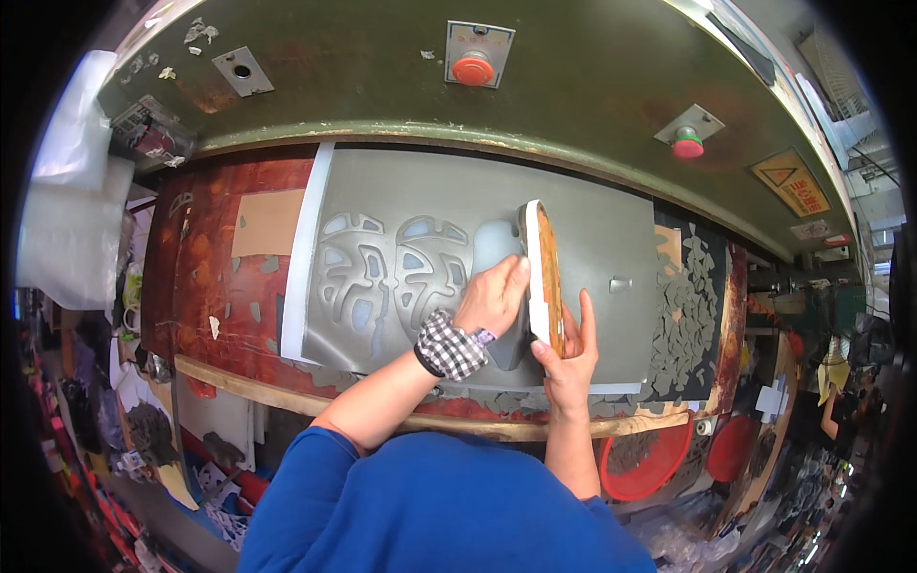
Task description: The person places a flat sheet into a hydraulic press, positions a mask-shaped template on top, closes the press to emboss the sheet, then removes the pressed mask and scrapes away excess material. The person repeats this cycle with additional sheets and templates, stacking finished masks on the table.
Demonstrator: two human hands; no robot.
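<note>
Between my hands a cutting die (547, 272) with a white edge and a brown wooden-looking face stands tilted on its side. My left hand (492, 301) is closed against its left side, fingers partly hidden behind the back of the hand. My right hand (570, 365) grips its near end, thumb in front and fingers raised along the right side. Under them lies a dark grey sheet (597, 244) with shoe-part shapes cut out at its left, showing a pale layer. A pale blue-grey patch (495, 244) shows beside the die.
A green press beam (363, 81) spans the far side, with a red button (472, 69) and another red knob (688, 143). Grey scraps (683, 315) are piled on the right. A wooden rail (258, 385) edges the red table near me, and a red basin (645, 463) sits below.
</note>
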